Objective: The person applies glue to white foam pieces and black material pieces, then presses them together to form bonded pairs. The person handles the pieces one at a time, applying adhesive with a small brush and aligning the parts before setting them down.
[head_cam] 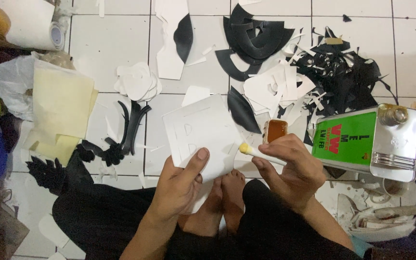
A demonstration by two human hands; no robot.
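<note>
Left hand [181, 185] grips white sheet [201, 132]; right hand [287, 166] holds applicator [261, 154]

Black scraps [343, 72], green can [367, 139]

A matt white paper sheet [203, 132] at centre, a glossy metal can [369, 139] at right with shiny bare end, glossy white floor tiles [107, 38], matt black offcuts [343, 72] upper right.

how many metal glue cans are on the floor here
1. The green-labelled rectangular metal can lies on its side on the white tiled floor, just right of the right hand. Others may be out of view.
</note>
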